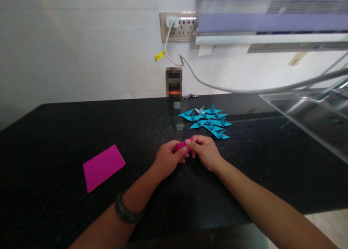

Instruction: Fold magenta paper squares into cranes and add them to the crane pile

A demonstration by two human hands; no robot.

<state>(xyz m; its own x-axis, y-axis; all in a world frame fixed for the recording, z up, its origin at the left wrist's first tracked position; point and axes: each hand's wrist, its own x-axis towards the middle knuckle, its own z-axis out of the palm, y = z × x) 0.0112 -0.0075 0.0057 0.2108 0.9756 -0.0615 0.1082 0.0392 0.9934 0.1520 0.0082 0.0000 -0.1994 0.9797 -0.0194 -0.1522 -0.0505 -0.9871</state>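
Between my two hands is a small folded piece of pink paper (180, 145), held above the black countertop. My left hand (169, 156) pinches its left side, thumb on top. On the other side my right hand (204, 150) grips it between thumb and fingers. Much of the paper is hidden by the fingers, so its folded shape cannot be made out. Just beyond my hands lies a group of blue origami cranes (209, 122), with one paler crane (200, 110) at the back. A stack of flat pink paper sheets (103, 168) rests to the left.
A phone-like object (174, 82), blurred out, leans on the wall behind the cranes, a beaded string (190, 96) beside it. A white cable (206, 82) runs from the wall socket (179, 27) to the right. At the right is a metal sink (304, 123).
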